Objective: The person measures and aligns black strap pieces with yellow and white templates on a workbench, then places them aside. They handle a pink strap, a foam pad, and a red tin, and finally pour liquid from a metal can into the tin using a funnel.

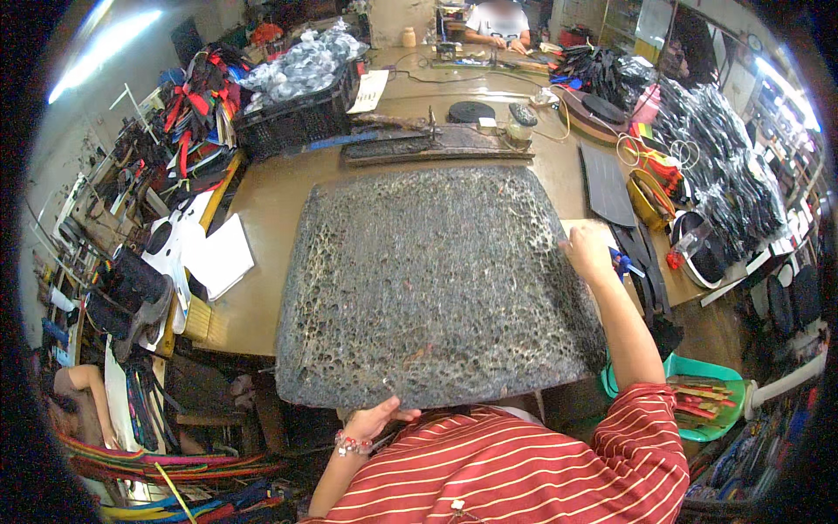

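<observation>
A large dark grey slab (428,271), its face full of pits and holes, lies tilted at the table's near side, reaching over its front edge toward my body. My left hand (371,421) is closed at the slab's near edge, the thumb up against the rim and the other fingers partly hidden. At the right edge my right hand (587,251) is curled with bent fingers around the slab's side. A blue-handled tool (621,262) lies just beyond that hand, partly covered by it.
A long dark wooden block (436,144) lies behind the slab. A black crate (297,113) of plastic-wrapped items stands far left, wrapped black goods (707,166) far right. White sheets (227,253) lie left; a green basin (707,375) sits low right. Another person (497,26) works across the table.
</observation>
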Available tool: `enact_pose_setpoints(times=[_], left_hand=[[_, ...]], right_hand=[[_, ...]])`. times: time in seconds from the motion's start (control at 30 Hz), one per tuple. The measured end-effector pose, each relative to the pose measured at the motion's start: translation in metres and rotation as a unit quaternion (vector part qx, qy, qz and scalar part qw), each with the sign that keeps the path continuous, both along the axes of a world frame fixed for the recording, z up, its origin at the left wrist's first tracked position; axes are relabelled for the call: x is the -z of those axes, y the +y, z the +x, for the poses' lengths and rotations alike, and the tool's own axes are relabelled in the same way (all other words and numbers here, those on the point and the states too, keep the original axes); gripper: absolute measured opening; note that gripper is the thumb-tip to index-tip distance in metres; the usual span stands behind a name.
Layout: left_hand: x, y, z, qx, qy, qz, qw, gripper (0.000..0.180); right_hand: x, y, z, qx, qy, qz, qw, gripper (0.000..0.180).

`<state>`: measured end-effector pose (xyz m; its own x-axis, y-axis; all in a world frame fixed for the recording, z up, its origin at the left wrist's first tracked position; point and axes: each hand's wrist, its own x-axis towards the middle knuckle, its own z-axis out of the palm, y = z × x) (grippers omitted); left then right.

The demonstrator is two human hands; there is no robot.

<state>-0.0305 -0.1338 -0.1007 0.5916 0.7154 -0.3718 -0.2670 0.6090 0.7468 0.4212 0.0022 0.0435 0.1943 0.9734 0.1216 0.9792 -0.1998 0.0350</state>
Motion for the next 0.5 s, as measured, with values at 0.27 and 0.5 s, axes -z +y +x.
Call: enact_pose_setpoints(times=[0.27,0.5], left_hand=[[-0.008,0.009,0.000,-0.013,0.077,-0.098,0.992,0.045],[-0.070,-0.062,-0.034,0.073,0.553,0.230,0.797,0.046]], right_hand=[[0.011,-0.109,-0.181,-0.432,0.265,-0.055,0.860,0.049],[0.059,-0.114,-0.242,-0.533,0.164,-0.020,0.830,0.077]])
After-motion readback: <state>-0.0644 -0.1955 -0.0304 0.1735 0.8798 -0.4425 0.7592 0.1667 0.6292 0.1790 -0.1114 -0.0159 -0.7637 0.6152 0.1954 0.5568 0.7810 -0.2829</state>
